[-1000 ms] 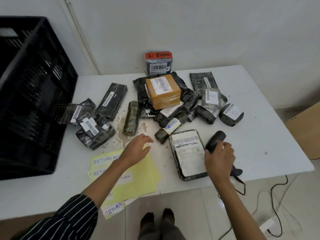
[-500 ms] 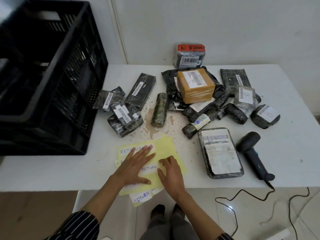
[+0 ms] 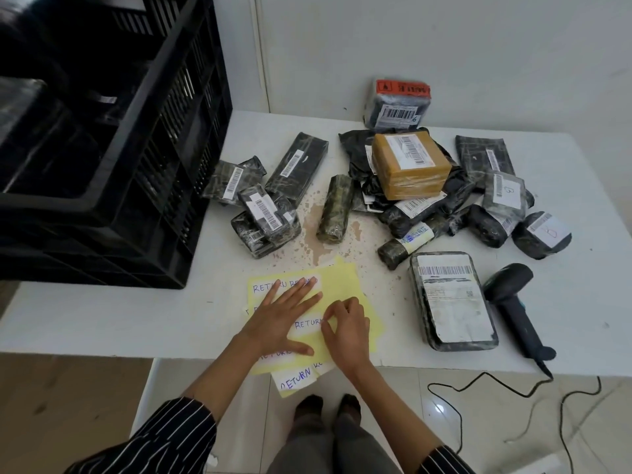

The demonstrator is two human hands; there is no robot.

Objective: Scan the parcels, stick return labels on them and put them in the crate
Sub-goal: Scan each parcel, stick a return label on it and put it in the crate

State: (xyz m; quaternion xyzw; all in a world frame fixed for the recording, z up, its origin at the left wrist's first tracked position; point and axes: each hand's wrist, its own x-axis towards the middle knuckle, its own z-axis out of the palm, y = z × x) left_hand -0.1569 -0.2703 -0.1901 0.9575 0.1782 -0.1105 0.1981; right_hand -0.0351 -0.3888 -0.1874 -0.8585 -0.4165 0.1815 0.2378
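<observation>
The black slatted plastic crate (image 3: 164, 165) stands on the left of the white table (image 3: 102, 319). To its right is a heap of black film-wrapped parcels (image 3: 266, 213), with a brown cardboard box parcel (image 3: 410, 165) on top and an orange-taped parcel (image 3: 398, 104) behind, against the wall. In front of the heap, yellow paper label sheets (image 3: 345, 285) overhang the near edge under both hands, the left hand (image 3: 284, 319) flat and the right hand (image 3: 345, 331) pinching a white return label (image 3: 307, 325). To the right lie a flat black labelled parcel (image 3: 451, 302), then a black handheld barcode scanner (image 3: 513, 302).
</observation>
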